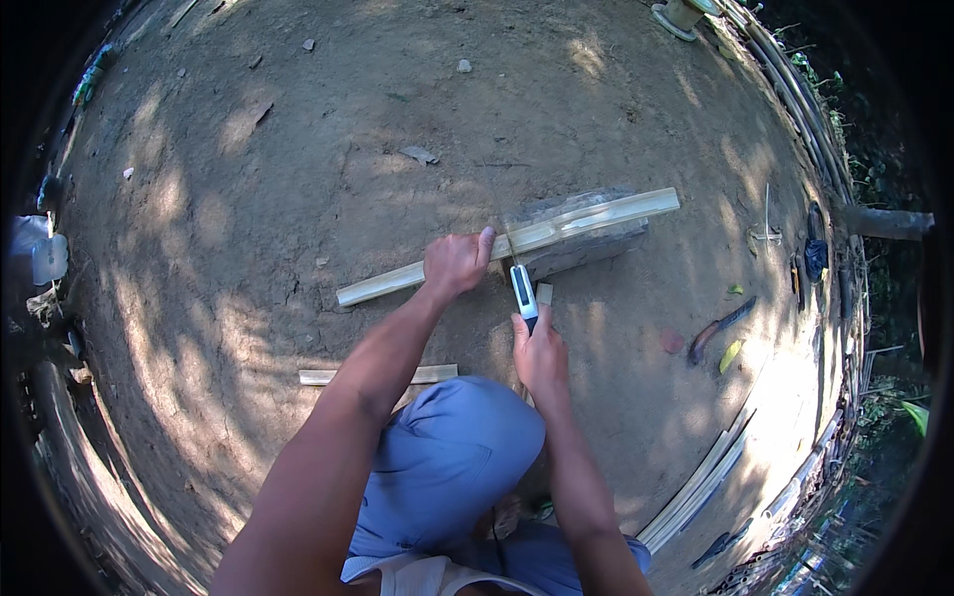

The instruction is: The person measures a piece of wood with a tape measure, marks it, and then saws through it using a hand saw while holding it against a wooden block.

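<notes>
A long pale strip of split bamboo (616, 211) lies slantwise, its right part resting on a grey block (596, 248) and its left part reaching out over the ground. My left hand (457, 262) grips the strip just left of the block, thumb pointing forward. With my right hand (543, 358) I hold a hand saw by its white and dark handle (523, 288). The thin blade crosses the strip close to my left thumb; how deep it has cut cannot be made out. A small pale offcut (545, 294) shows beside the handle.
A shorter bamboo piece (435, 373) lies partly behind my left forearm. To the right, on the dirt ground (328, 129), are a curved-handled blade (723, 328) and a yellow leaf (730, 356). Long strips (701, 477) lie at lower right. My bent knee (467, 427) is close below.
</notes>
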The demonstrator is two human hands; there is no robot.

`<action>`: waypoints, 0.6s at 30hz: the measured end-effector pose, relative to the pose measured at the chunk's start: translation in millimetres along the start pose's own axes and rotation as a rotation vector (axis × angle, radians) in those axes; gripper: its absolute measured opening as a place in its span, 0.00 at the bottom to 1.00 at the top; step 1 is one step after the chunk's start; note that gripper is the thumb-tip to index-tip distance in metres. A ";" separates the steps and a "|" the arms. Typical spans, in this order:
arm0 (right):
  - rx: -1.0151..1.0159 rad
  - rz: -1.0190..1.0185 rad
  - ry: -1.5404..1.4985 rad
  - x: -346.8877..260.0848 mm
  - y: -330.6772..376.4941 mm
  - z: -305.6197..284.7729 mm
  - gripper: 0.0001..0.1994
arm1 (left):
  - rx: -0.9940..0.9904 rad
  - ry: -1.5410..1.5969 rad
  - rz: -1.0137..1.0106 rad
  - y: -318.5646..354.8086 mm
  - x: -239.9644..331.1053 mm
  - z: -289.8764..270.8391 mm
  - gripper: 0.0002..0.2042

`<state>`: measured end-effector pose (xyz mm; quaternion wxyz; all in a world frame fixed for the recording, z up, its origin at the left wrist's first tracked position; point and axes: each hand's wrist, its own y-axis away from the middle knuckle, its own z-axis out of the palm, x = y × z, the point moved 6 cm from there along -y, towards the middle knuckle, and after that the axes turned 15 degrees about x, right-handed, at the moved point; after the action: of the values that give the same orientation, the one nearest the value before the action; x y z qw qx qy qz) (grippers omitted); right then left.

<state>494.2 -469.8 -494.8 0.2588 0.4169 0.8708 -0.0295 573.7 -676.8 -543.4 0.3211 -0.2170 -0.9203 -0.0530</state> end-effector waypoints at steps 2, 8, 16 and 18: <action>0.038 0.033 -0.078 38.2 42.4 3.7 0.20 | -0.001 -0.012 -0.004 0.9 -5.8 0.2 0.33; 0.070 0.067 -0.122 133.3 165.4 -34.7 0.22 | 0.011 -0.011 -0.008 -1.2 -7.0 -4.5 0.32; 0.248 0.091 -0.144 201.0 158.3 -152.5 0.22 | -0.040 0.062 0.003 0.9 1.3 -1.0 0.33; 0.300 0.085 -0.005 233.7 137.8 -158.8 0.22 | -0.021 0.119 0.086 -4.9 10.1 -3.8 0.28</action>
<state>407.6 -171.7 -446.0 0.1970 0.4871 0.8376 -0.1493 566.7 -678.5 -534.0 0.3750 -0.2562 -0.8888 -0.0615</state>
